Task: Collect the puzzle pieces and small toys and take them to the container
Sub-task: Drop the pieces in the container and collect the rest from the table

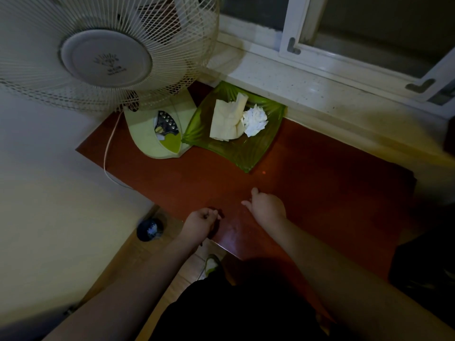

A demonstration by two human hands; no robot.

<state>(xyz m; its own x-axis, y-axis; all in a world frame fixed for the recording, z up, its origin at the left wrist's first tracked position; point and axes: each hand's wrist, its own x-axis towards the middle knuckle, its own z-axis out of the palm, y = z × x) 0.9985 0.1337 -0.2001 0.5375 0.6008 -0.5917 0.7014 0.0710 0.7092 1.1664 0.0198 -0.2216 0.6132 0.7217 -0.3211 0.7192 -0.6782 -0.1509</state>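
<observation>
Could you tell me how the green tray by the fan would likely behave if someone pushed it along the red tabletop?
The green tray looks like thin translucent plastic, so probably light and apt to slide easily. The crumpled tissue and folded paper lie loose in it and might shift or blow out.

The left hand (200,217) has its fingers curled under, so what they pinch is mostly hidden; only a small dark bit (220,213) pokes out at the fingertips, too dim to name. The right hand (267,205) is turned knuckles-up and its fingertips are out of sight against the red surface (320,180). The fan (98,52) runs off the top and left edges, and its grille covers whatever stands behind it. Down on the floor, a dark round thing (149,230) with a pale glint is too murky to identify. The window frame (369,52) is cut off at the right.
</observation>
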